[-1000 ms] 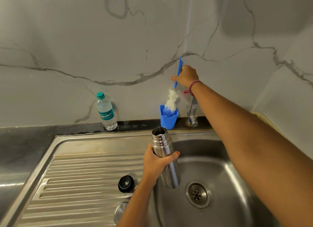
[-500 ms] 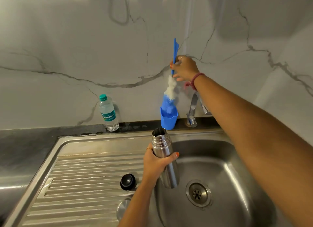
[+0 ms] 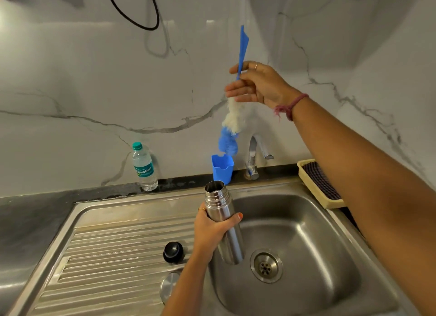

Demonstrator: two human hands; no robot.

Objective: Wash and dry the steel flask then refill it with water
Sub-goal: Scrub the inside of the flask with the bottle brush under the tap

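- steel flask (image 3: 224,223): uncapped, mouth open and tilted to the far left, inside dark (contents not visible). Held over the near-left edge of the sink basin (image 3: 330,256), base off the basin floor.
- left hand (image 3: 213,230): fingers and thumb wrapped round the flask's mid-body.
- right hand (image 3: 256,85): pinches the thin blue handle of the bottle brush (image 3: 232,117) between thumb and fingertips, other fingers loosely spread.
- brush hangs near-vertical, white bristles above, blue bristles at the tip; the tip is just above the blue cup (image 3: 222,168), apart from it. Cup interior not visible.
- plastic water bottle (image 3: 144,167), teal cap on, stands at the far-left wall on the dark counter; looks nearly empty, a little water at the bottom.
- black flask stopper (image 3: 173,252) sits on the ribbed drainboard (image 3: 106,256), just left of the left wrist; a round steel cap (image 3: 169,286) lies nearer, partly hidden by the forearm.
- basin holds only the drain strainer (image 3: 266,265); open room across its right half.
- tap (image 3: 256,157) at the far rim, just right of the cup.
- cream tray (image 3: 313,186) with a dark mesh insert on the right rim, part hidden by the right arm.
- surfaces: brushed steel sink, glossy veined marble wall.
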